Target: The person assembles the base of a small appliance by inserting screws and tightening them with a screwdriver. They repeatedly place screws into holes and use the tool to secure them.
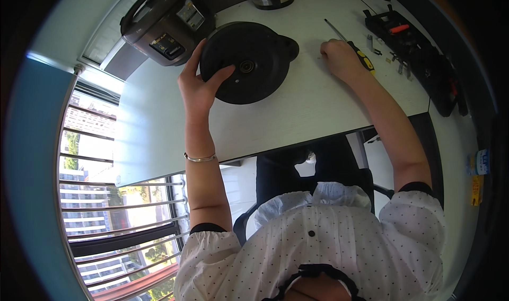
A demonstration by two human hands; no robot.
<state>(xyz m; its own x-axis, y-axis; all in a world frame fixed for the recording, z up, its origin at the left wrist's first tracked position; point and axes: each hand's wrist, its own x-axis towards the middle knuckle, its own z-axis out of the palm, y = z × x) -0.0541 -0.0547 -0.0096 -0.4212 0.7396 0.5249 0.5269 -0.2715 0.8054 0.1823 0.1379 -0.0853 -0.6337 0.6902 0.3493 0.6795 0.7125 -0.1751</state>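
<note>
Left hand (196,86) tight on black disc (265,57), right hand (339,59) (grip unclear) beside yellow-black screwdriver (364,60)

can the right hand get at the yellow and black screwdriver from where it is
Probably yes: the screwdriver lies right beside the right hand, and no other tool lies between them. Whether the curled fingers hold something is hidden.

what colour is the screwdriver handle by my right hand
The long-shafted screwdriver's thick handle is yellow and black; the head view shows it best.
</note>
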